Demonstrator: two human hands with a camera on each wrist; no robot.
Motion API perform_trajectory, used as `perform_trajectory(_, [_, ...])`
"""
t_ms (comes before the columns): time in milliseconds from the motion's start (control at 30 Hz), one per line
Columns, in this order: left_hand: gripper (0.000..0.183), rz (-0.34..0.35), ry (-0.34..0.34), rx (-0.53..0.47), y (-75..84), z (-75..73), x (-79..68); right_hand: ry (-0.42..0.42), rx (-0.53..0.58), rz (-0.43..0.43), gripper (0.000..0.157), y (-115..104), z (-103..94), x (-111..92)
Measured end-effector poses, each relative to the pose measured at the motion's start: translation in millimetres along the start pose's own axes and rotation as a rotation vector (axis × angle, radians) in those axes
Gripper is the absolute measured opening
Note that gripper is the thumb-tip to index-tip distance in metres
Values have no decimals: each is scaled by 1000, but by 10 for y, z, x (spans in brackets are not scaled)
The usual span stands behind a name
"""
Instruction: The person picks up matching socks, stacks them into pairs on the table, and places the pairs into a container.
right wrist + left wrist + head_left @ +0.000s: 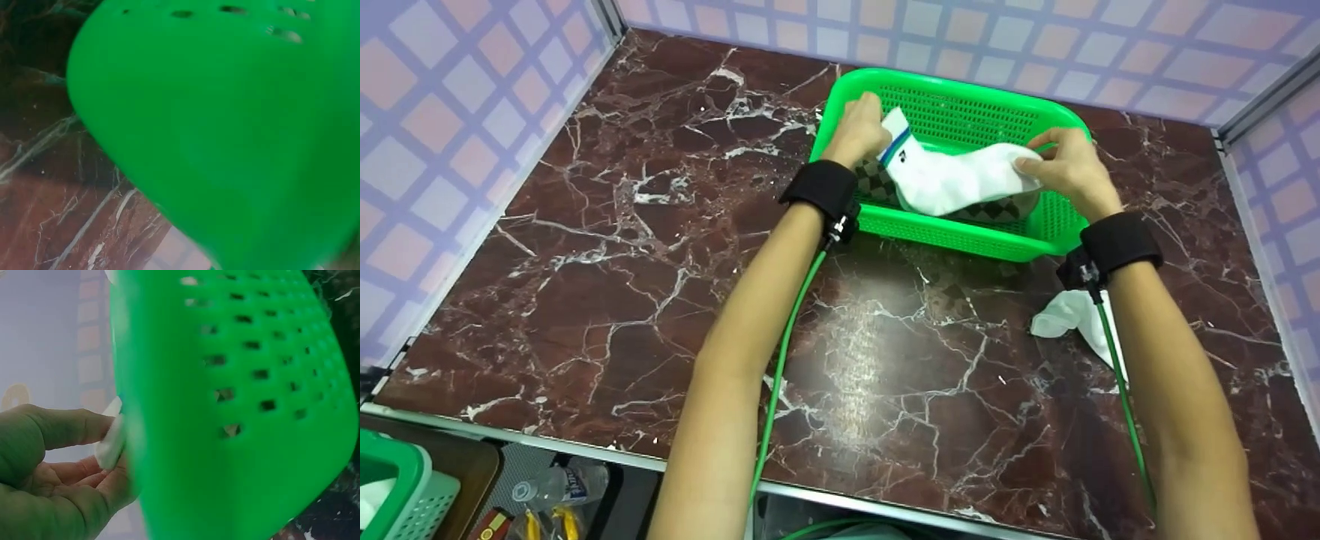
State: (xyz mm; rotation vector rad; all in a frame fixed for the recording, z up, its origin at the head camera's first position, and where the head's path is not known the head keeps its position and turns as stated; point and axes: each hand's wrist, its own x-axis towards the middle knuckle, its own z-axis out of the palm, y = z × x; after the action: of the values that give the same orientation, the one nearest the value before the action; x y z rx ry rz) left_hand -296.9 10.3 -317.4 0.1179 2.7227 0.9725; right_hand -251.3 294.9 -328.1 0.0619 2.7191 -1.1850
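A white sock (pixel 952 180) with a blue stripe near its cuff is stretched sideways over the green plastic basket (pixel 952 84). My left hand (pixel 857 133) pinches the cuff end; in the left wrist view, thumb and fingers of that hand (pixel 62 467) close on white fabric (pixel 111 444) beside the basket wall. At the toe end, my right hand (pixel 1069 165) pinches the sock between thumb and fingers. Beneath the sock, dark checkered fabric (pixel 994 211) lies in the basket. The right wrist view shows only the basket's outer wall (pixel 197 124) and the tabletop, with the hand hidden.
Another white sock (pixel 1069 313) lies on the marbled table (pixel 660 247), partly covered by the right forearm. Patterned panels (pixel 930 37) stand behind and at the sides. Below the front edge are a second green basket (pixel 424 480) and a plastic bottle (pixel 562 484).
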Motion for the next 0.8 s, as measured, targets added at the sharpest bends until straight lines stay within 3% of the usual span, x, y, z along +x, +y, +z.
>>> perform_trajectory(67, [15,-17,-36,13,-8,51,-7,-4,-48,5,52,28,36,4])
perform_trajectory(233, [46,-42,-104,40,-28,144,-21,-9,-132,13,56,102,89,23])
perform_trajectory(567, [40,-41,-90,99,-91,176,-14,-75,-151,11,63,166,114,-17])
perform_trajectory(767, [7,-38,-65,107,-141,148,-49,86,-147,-164,52,218,46,-263])
perform_trajectory(800, [10,-27,-49,105,-148,141,-61,124,-132,-201,50,237,24,-330])
